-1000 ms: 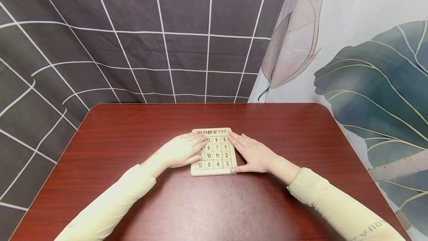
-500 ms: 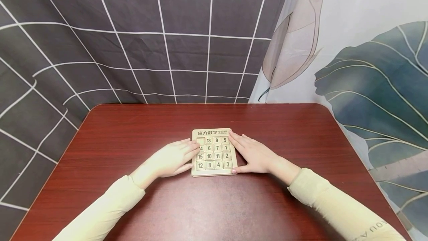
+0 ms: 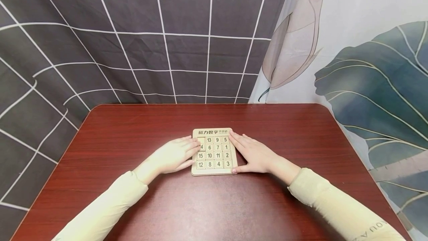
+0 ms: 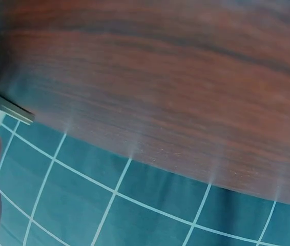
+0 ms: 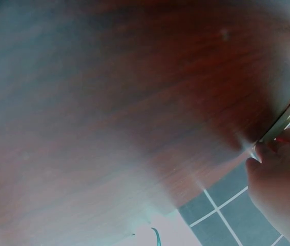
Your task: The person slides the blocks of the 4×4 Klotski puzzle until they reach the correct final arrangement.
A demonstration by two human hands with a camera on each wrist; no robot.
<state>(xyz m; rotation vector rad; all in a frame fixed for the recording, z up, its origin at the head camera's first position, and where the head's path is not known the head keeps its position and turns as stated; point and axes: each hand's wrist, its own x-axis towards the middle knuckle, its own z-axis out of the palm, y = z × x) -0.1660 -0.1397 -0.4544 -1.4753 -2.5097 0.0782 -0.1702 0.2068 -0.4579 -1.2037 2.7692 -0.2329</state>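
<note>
The left hand, which lay across the left column a second ago, has drawn back to the edge of the wooden number sliding puzzle, uncovering the vacant slot at upper left. Its outstretched fingers grasp nothing and partly cover tile 14. The right hand, thumb spread, still braces the right side without curling round it. The puzzle lies mid-tabletop; seemingly only 13 or 14 can slide.
</note>
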